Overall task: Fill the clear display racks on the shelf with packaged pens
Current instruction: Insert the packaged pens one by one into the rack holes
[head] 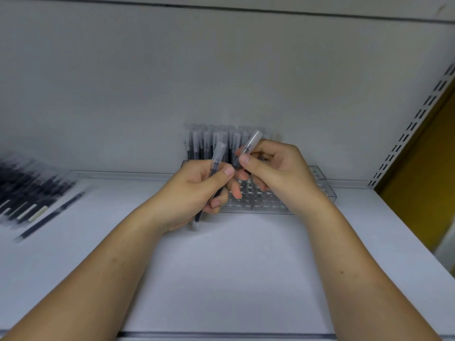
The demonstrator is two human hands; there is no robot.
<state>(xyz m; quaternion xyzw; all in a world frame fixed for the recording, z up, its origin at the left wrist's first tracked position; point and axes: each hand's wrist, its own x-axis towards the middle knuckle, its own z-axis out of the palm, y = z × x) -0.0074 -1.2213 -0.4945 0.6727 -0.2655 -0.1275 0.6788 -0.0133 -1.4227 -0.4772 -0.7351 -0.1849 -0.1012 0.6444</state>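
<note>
Clear rack (pixel 266 205), holes in a grid, stands at the back of the shelf (pixel 221 267); its rear rows hold upright pens (pixel 209 143) in clear sleeves. Above it, left hand (pixel 194 193) grips a near-upright left pen (pixel 216 158); right hand (pixel 278 173) pinches a tilted right pen (pixel 248 146). Pen pile (pixel 27 190) lies far left, blurred.

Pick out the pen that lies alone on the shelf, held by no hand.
The dark pen at the left, lying flat just right of the pile; others are held, piled, or standing in the rack.
</note>
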